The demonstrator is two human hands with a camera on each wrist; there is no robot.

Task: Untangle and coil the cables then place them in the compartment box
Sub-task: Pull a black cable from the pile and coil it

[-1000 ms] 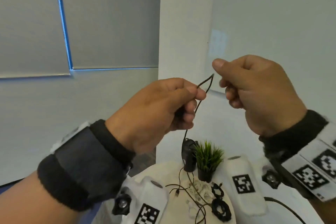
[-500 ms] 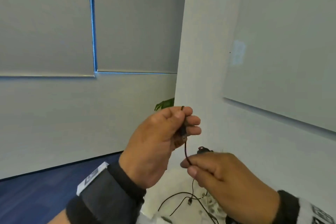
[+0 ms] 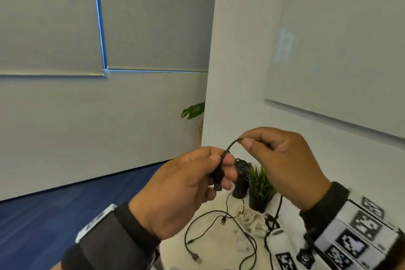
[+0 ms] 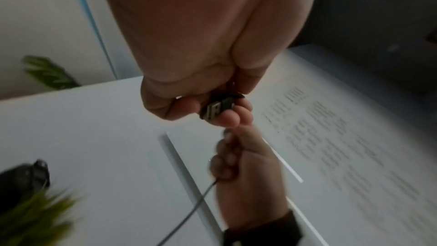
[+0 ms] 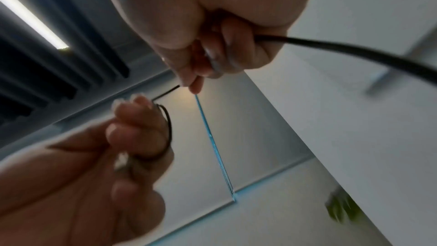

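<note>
Your left hand (image 3: 186,190) grips the USB plug (image 4: 216,108) of a thin black cable (image 3: 230,146), curled around it. Your right hand (image 3: 285,166) pinches the same cable just to the right, raised above the round white table (image 3: 210,245), where more loose cables (image 3: 219,221) lie near a small potted plant (image 3: 260,186).

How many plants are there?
2. A small spiky plant in a black pot stands on the table beyond the hands. A leafy plant peeks out from behind the wall corner; more may be hidden.
</note>
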